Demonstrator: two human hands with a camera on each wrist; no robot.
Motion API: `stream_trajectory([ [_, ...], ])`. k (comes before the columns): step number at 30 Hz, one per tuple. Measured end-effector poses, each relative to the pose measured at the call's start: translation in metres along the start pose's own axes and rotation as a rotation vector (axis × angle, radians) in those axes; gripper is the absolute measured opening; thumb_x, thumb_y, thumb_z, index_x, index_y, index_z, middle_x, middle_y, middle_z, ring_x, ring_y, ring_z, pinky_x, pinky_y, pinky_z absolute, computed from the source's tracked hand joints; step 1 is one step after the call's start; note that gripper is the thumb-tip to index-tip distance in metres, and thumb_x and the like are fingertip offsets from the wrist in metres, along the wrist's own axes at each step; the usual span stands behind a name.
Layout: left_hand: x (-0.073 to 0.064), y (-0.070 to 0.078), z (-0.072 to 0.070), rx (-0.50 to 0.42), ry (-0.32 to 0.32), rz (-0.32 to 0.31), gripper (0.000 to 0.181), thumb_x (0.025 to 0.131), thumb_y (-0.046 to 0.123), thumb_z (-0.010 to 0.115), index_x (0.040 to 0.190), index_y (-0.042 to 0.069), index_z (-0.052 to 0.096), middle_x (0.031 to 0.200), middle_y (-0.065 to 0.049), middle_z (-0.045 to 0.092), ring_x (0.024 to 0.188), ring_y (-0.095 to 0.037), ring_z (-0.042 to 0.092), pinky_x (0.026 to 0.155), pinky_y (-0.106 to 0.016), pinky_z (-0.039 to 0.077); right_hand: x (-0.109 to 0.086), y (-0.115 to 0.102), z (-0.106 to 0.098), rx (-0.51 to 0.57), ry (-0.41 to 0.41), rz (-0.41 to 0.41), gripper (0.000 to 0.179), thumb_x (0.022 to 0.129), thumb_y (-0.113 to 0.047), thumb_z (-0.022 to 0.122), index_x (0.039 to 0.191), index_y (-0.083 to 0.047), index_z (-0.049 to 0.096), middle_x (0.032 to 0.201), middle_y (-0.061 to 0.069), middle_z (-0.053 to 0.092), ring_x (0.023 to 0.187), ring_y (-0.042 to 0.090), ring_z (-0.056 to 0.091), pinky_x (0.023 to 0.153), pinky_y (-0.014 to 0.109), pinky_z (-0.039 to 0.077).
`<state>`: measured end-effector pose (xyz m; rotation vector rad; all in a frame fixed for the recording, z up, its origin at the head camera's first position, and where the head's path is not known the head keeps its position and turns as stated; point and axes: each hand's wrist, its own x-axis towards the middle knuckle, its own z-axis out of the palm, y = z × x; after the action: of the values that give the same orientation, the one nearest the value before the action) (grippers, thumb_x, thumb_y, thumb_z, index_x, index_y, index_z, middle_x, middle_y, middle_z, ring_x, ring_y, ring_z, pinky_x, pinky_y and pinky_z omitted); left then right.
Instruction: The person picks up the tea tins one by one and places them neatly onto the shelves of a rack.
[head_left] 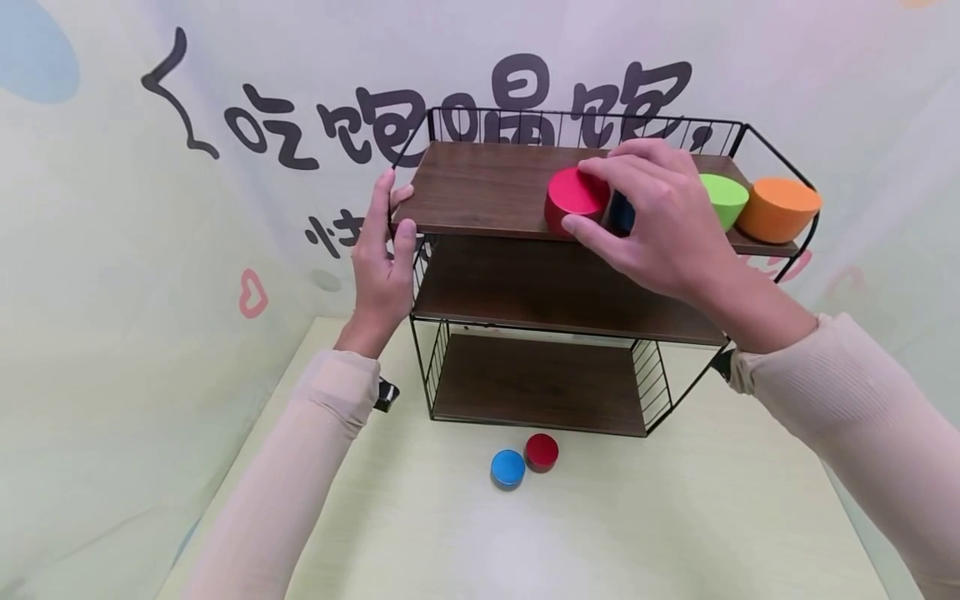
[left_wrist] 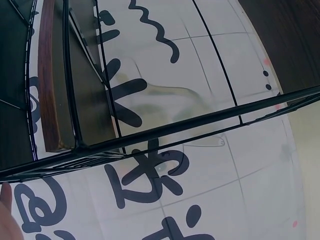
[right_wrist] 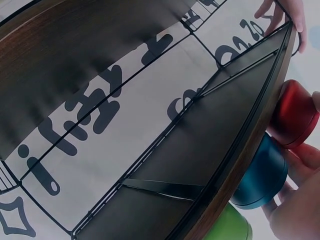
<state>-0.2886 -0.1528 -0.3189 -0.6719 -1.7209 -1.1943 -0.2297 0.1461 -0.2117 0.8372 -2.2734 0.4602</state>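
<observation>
On the top board of a three-tier shelf rack (head_left: 480, 179), my right hand (head_left: 663, 225) holds a round red container (head_left: 576, 200) between thumb and fingers, near the front edge. A dark blue container (right_wrist: 262, 175) stands beside it, mostly behind that hand in the head view. Farther right are a lime green container (head_left: 723, 200) and an orange container (head_left: 780, 208), both tapering downward. My left hand (head_left: 382, 258) grips the rack's upper left end, with its thumb at the front and fingers beyond the side rail. Only a bit of that hand shows in the left wrist view.
A small round blue tin (head_left: 508, 468) and a small round red tin (head_left: 542, 452) sit side by side on the pale table (head_left: 600, 517), in front of the rack. Black wire rails edge the boards. Behind hangs a printed cloth (head_left: 225, 75) with large dark characters.
</observation>
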Motion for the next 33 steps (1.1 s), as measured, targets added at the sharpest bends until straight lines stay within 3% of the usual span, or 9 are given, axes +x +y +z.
stream_trajectory([
  [14,-0.0006,0.0,0.0,0.007,-0.005,-0.007,0.049,0.102,0.015,0.05,0.149,0.002,0.043,0.133,-0.007,0.063,0.128,-0.017,0.053,0.101,-0.033,0.04,0.0035,0.0006,0.0028,-0.032,-0.062,0.116,0.052,0.09,-0.034,0.069,0.133,-0.005,0.063,0.123,0.018,0.066,0.129,0.031,0.045,0.109,0.052,0.029],
  [33,0.0003,0.0014,-0.001,0.005,-0.001,0.001,0.05,0.1,0.011,0.051,0.148,0.001,0.043,0.133,-0.009,0.063,0.128,-0.018,0.053,0.103,-0.034,0.039,0.0061,0.0005,0.0037,-0.056,-0.092,0.155,0.051,0.093,-0.038,0.064,0.132,-0.006,0.064,0.124,0.018,0.066,0.133,0.03,0.043,0.11,0.052,0.027],
])
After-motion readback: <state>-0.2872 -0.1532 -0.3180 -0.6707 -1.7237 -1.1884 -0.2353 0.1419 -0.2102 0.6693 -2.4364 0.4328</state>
